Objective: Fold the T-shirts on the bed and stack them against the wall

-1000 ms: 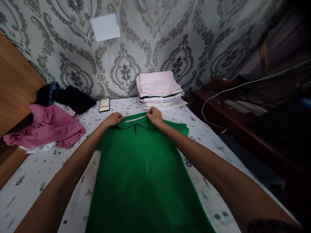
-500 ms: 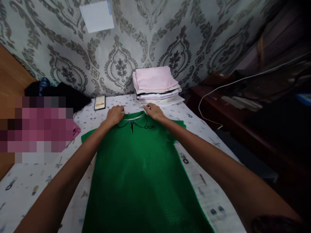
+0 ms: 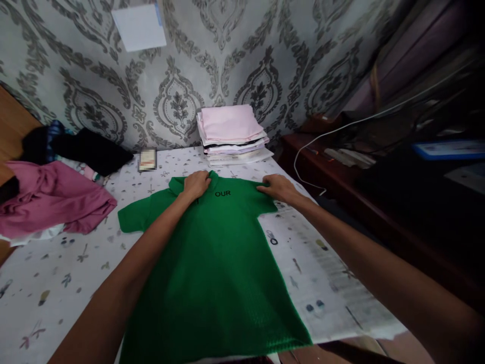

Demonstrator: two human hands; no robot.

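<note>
A green polo shirt lies spread front side up on a white patterned bedsheet, its collar toward the wall and dark letters "OUR" on the chest. My left hand is closed on the collar, with the fingertips curled over the collar edge and partly hidden. At the outer end of the right-side sleeve, my right hand pinches the fabric between thumb and fingers. The opposite sleeve lies flat, and my left forearm crosses over the shirt's left side.
A stack of folded clothes, pink on top, stands against the wall. A blurred phone-sized object lies left of it. Crumpled pink cloth and black clothing are heaped at left. A white cable hangs by dark red furniture at right.
My left hand has moved right along the collar, and my right hand has gone from the collar to the sleeve end. The view has shifted slightly to the right.
</note>
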